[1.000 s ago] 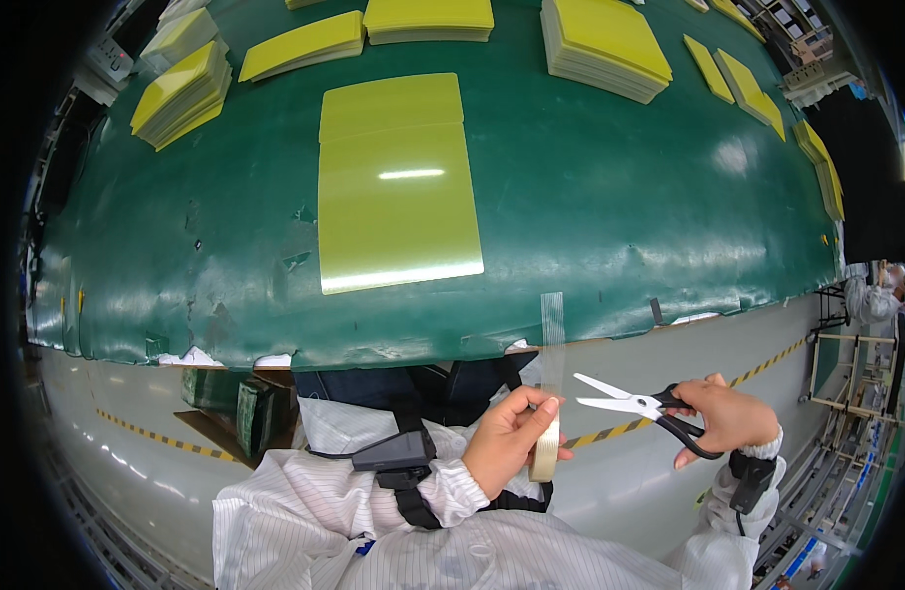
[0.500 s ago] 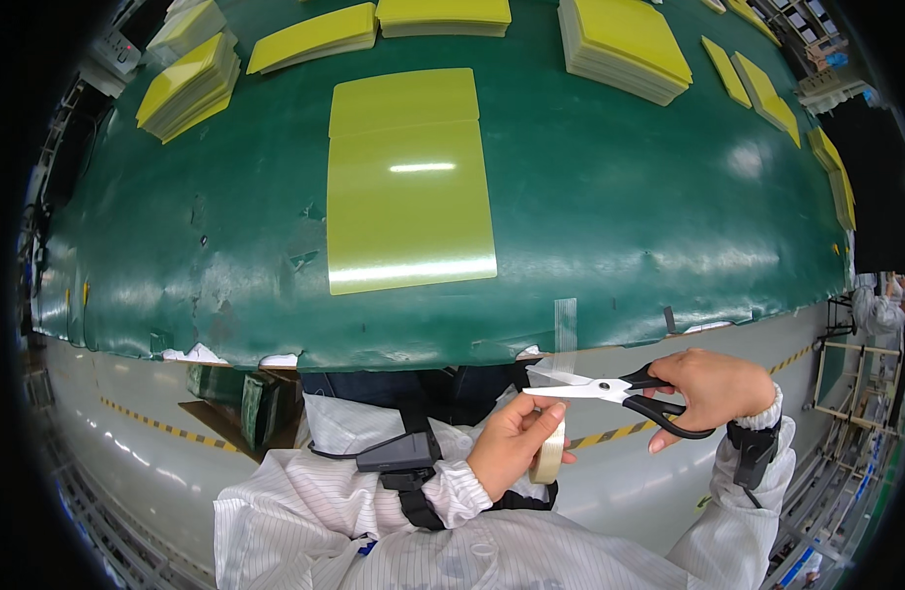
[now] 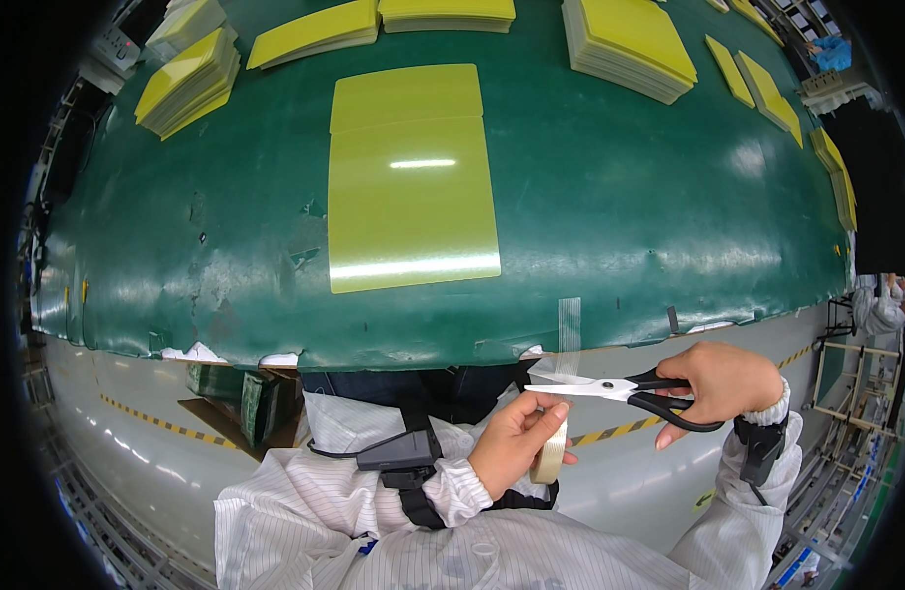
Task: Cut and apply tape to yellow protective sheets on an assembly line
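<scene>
My left hand is closed on a roll of clear tape, thumb and fingertips pinching it near the table's front edge. A striped strip of tape runs from the roll up onto the green tabletop, where its far end lies. My right hand is wrapped round the black handles of a pair of scissors. The white blades point left, across the tape strip just above my left thumb, and look nearly closed. Two yellow-green sheets, a small one above a larger one, lie flat on the table.
Stacks of yellow sheets stand along the table's far side, with another stack at the far left. Thinner piles lie at the right. The green table has a torn front edge. Below it at the left sits an open carton.
The scissor blades have closed further across the tape strip, and my right hand has shifted slightly right. My left hand keeps its hold on the roll.
</scene>
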`<action>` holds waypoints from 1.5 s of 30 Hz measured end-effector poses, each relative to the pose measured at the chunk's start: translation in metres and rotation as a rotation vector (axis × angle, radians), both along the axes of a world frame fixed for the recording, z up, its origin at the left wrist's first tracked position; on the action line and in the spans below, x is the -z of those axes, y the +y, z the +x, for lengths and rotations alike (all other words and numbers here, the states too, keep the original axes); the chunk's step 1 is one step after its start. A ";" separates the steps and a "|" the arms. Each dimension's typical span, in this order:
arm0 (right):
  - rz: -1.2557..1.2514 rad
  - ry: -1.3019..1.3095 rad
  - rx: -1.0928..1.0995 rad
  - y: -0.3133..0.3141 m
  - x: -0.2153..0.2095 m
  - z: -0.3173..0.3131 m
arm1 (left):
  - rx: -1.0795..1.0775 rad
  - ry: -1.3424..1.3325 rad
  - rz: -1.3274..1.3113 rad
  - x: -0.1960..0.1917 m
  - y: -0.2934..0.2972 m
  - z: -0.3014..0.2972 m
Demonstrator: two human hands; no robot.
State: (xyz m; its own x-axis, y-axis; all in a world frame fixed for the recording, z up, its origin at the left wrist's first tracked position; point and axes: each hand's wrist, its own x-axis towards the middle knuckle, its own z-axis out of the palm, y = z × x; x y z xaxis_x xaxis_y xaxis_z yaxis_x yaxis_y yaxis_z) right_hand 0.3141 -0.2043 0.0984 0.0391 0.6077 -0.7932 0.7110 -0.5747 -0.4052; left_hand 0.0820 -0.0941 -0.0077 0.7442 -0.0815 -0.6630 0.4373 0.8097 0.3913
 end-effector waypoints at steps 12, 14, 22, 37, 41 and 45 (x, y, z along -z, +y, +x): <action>-0.019 0.008 0.071 -0.004 0.004 0.004 | 0.034 -0.015 -0.017 -0.003 0.003 -0.002; 0.013 -0.009 0.016 -0.011 0.010 0.002 | 0.123 0.030 -0.044 0.000 0.000 -0.007; -0.014 0.039 -0.006 -0.054 0.017 -0.012 | 0.186 -0.042 -0.044 0.001 -0.008 -0.012; 0.506 0.403 1.145 -0.040 0.034 -0.088 | 0.208 -0.248 -0.016 -0.014 -0.021 0.000; 0.488 0.400 1.178 -0.028 0.033 -0.092 | 0.172 -0.305 0.023 -0.009 -0.023 0.000; 0.599 0.278 1.173 -0.030 0.026 -0.086 | 0.193 -0.230 -0.107 -0.026 -0.011 0.006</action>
